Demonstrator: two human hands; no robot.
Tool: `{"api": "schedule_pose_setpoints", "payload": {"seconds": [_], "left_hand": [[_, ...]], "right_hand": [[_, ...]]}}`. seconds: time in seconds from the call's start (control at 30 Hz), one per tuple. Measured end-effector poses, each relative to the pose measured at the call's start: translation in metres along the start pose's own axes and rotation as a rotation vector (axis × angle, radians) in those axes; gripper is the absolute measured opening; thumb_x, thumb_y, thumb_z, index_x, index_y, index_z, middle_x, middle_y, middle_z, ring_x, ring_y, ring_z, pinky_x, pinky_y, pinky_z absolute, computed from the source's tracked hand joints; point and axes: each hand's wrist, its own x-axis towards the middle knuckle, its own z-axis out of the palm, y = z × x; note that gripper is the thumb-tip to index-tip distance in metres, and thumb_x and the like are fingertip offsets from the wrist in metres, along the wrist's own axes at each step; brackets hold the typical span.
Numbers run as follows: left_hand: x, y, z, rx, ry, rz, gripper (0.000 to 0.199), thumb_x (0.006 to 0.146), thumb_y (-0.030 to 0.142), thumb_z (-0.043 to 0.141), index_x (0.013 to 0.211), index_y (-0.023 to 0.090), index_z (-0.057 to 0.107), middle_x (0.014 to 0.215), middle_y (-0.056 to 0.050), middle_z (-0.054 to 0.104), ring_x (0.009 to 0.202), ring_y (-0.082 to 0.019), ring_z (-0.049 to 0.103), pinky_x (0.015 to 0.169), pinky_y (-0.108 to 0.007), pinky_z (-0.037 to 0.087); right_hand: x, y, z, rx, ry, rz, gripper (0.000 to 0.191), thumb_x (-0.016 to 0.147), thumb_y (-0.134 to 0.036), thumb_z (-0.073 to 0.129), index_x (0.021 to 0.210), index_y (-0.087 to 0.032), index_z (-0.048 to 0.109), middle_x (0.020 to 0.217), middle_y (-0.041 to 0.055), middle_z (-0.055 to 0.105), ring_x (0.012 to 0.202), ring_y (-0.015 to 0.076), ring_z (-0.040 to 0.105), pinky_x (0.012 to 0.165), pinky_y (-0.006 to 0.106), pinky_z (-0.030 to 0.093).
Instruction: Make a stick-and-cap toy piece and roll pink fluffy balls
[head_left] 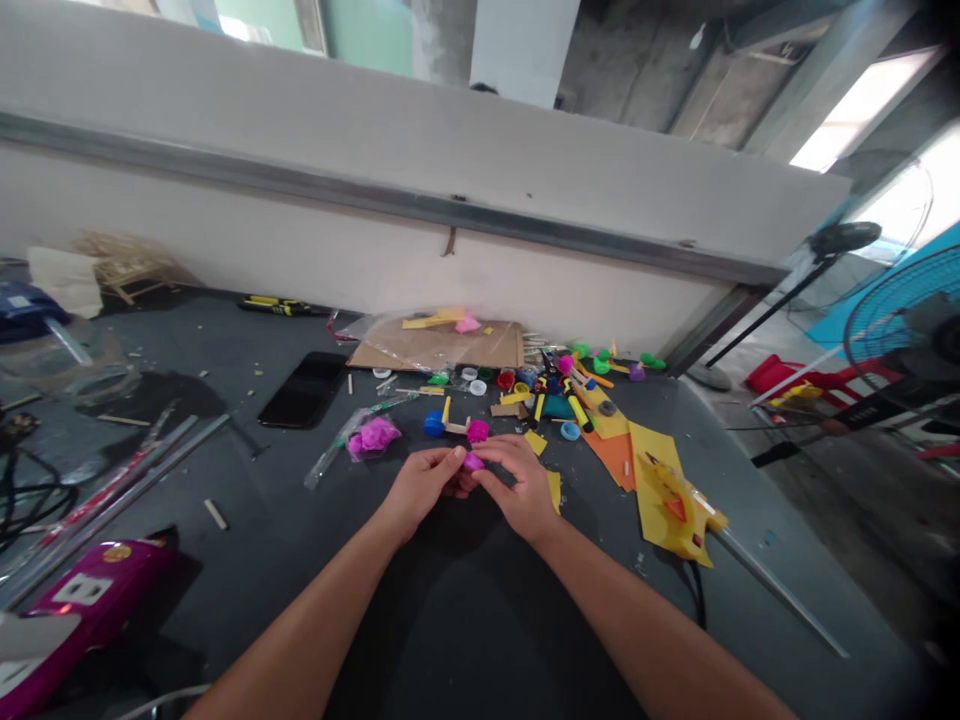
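Between the fingertips of my left hand (427, 485) and my right hand (521, 485) is a small lump of purple-pink clay (472, 462). Both hands are closed in a pinch on it, just over the dark table. Right behind them lie a magenta piece (478, 430), a blue piece (434, 424) and a short yellow stick (446, 410), which look joined by a pale strip. To the left rests a clear bag with pink clay (374, 436) in it. Scraps of yellow sheet (535, 442) lie close to my right hand.
A yellow glue gun (679, 510) lies on yellow sheets at right, its glue stick jutting out. Pliers (574, 400), bottle caps (478, 388) and cardboard (442, 345) are spread behind. At left are a black phone (304, 390), clear sticks (135, 500) and a magenta tool (97, 600).
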Motion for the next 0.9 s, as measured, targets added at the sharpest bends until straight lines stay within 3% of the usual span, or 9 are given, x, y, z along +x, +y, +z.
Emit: {"api": "schedule_pose_setpoints", "payload": {"seconds": [0.2,0.43,0.57,0.73,0.9], "left_hand": [[-0.0010,0.0016,0.0008,0.063,-0.033,0.036,0.038,0.073,0.050,0.061,0.063,0.013,0.063,0.055,-0.001,0.059,0.053,-0.011,0.054,0.056,-0.023,0.045],[-0.0014,0.0004,-0.0005,0.127,-0.097,0.040,0.032,0.073,0.045,0.063,0.067,0.014,0.065,0.056,0.002,0.055,0.053,-0.008,0.047,0.053,-0.020,0.037],[-0.0009,-0.0002,-0.0033,0.165,-0.071,0.012,0.030,0.070,0.042,0.065,0.062,0.014,0.064,0.055,0.002,0.055,0.052,-0.009,0.046,0.053,-0.020,0.036],[-0.0002,-0.0003,-0.0027,0.032,-0.065,-0.019,0.035,0.072,0.047,0.063,0.070,0.012,0.067,0.062,-0.003,0.061,0.059,-0.013,0.054,0.062,-0.027,0.046],[-0.0013,0.0021,-0.0001,0.051,-0.087,-0.015,0.031,0.071,0.043,0.065,0.069,0.012,0.067,0.062,-0.003,0.063,0.058,-0.011,0.055,0.060,-0.023,0.045]], "right_hand": [[0.0011,0.0009,0.0010,0.055,-0.053,-0.027,0.032,0.075,-0.033,0.069,0.105,-0.027,0.063,0.106,0.0032,0.066,0.104,0.0204,0.055,0.093,0.039,0.042],[0.0000,0.0006,0.0024,0.017,-0.029,-0.015,0.027,0.071,-0.036,0.072,0.095,-0.026,0.064,0.103,0.0040,0.067,0.103,0.0222,0.055,0.092,0.040,0.042],[-0.0004,-0.0004,0.0002,0.030,-0.131,-0.049,0.041,0.071,-0.033,0.071,0.110,-0.026,0.059,0.111,0.0048,0.063,0.108,0.0222,0.052,0.094,0.040,0.041],[0.0009,0.0013,-0.0044,0.008,-0.093,-0.048,0.023,0.077,-0.029,0.065,0.099,-0.026,0.063,0.106,0.0036,0.065,0.107,0.0207,0.054,0.094,0.040,0.040],[0.0006,0.0023,-0.0032,-0.010,-0.005,0.032,0.019,0.073,-0.033,0.070,0.087,-0.024,0.062,0.104,0.0046,0.065,0.104,0.0220,0.055,0.092,0.041,0.042]]}}
